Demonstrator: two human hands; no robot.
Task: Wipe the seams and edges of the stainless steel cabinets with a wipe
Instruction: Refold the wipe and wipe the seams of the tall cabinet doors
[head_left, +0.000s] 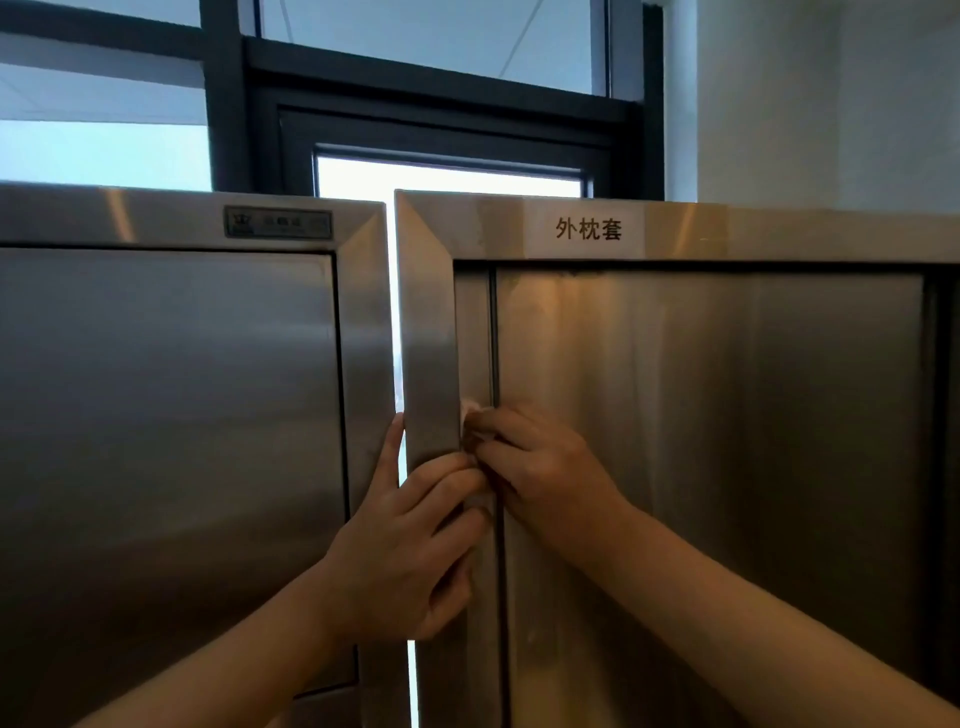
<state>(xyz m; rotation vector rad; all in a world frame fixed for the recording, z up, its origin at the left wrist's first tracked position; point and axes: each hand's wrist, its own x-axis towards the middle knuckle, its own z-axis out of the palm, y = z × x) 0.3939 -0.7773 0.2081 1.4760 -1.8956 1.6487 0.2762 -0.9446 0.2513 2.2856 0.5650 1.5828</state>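
Two stainless steel cabinets stand side by side, the left cabinet (171, 415) and the right cabinet (727, 441), with a narrow bright gap between them. My left hand (410, 540) grips the left frame post (428, 338) of the right cabinet, thumb in the gap, fingers curled over its front. My right hand (540, 462) pinches a small white wipe (471, 415) and presses it against the dark vertical door seam (493, 338) beside that post. Most of the wipe is hidden under my fingers.
A white label with dark characters (587, 228) sits on the right cabinet's top rail. A small maker's plate (278, 223) is on the left cabinet's rail. A dark-framed window (441, 130) is behind, a white wall (831, 104) at the right.
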